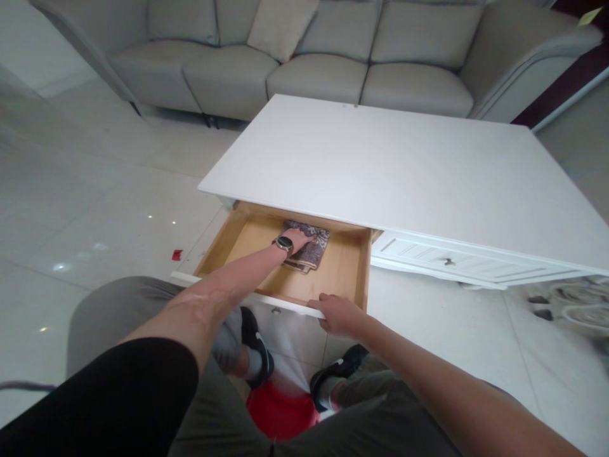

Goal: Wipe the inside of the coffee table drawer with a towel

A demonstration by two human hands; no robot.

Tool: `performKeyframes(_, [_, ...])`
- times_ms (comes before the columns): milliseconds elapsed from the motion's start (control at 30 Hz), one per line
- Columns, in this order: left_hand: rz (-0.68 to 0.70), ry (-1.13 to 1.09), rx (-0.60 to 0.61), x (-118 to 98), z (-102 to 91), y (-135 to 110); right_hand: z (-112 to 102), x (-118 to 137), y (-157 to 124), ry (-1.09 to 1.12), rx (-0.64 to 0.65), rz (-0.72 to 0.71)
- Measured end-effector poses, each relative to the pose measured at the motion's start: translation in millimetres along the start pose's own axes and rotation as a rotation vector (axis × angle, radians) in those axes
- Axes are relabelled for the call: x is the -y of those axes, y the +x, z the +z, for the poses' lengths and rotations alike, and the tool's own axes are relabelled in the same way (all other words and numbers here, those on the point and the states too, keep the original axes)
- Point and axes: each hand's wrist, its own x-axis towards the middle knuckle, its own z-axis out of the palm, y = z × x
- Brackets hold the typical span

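Note:
A folded grey-purple patterned cloth (311, 254) lies in the pulled-out wooden drawer (345, 270) of a white coffee table (380, 165). My left hand (299, 240), with a round watch (284, 244) at its wrist, rests on top of the cloth. Its fingers look stretched out over the fabric, though the far fingertips are hard to make out. Closed over the top edge of the white drawer front (290, 307), near its right end, is my right hand (335, 313). The drawer's small knob (276, 310) sits left of that hand.
A second, shut drawer (442, 257) is to the right. Behind the table stands a grey sofa (323, 76). A red plastic object (280, 412) is on the floor between my feet, and a small red scrap (177, 254) lies on the tiles at left.

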Motion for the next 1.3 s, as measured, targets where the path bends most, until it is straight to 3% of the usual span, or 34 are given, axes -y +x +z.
performKeyframes(233, [0.150,0.102,-0.019,-70,-13.6,29,1,0,-1,-0.018,-0.011,-0.008])
performKeyframes(400, [0.202,0.111,-0.011,-99,-22.2,41,2,-1,0,-0.007,-0.031,-0.019])
performKeyframes(700, [0.120,0.048,0.002,-120,-31.8,47,5,-2,1,-0.011,-0.041,-0.021])
performKeyframes(900, [0.171,0.068,0.007,-125,-29.4,42,3,-3,1,-0.039,-0.032,-0.040])
performKeyframes(1300, [0.382,0.180,0.081,-139,-23.9,-10,5,-4,-3,-0.062,-0.096,-0.099])
